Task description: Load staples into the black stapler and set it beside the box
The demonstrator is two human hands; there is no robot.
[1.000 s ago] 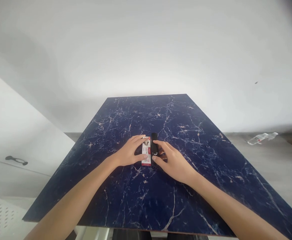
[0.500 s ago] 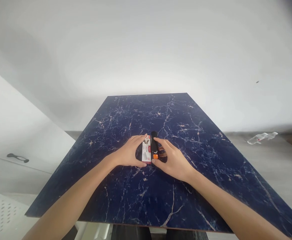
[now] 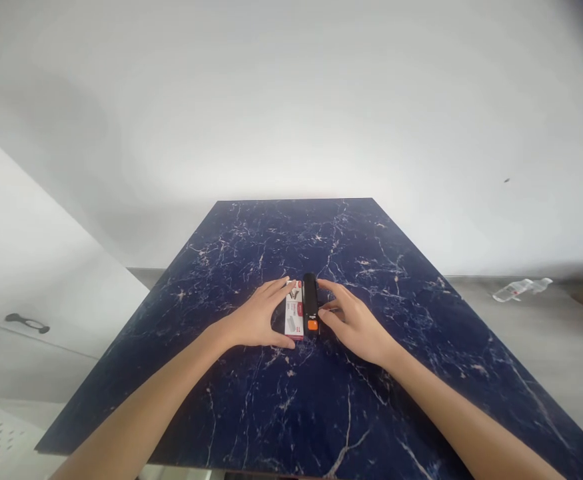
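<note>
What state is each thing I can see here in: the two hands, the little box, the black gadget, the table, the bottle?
Left hand: open, fingers curved around the small box, touching it.
Right hand: open, fingertips at the stapler's right side.
Small box: closed, lying flat.
Black stapler: closed, lying flat beside the box.
Marble table: level, bearing both.
Plastic bottle: lying on its side on the floor.

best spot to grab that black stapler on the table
Probably pinch the black stapler across its long narrow sides near mid-length, coming from above and the right: the staple box lies right along its left side, while the right hand is already beside its free right side.
</note>
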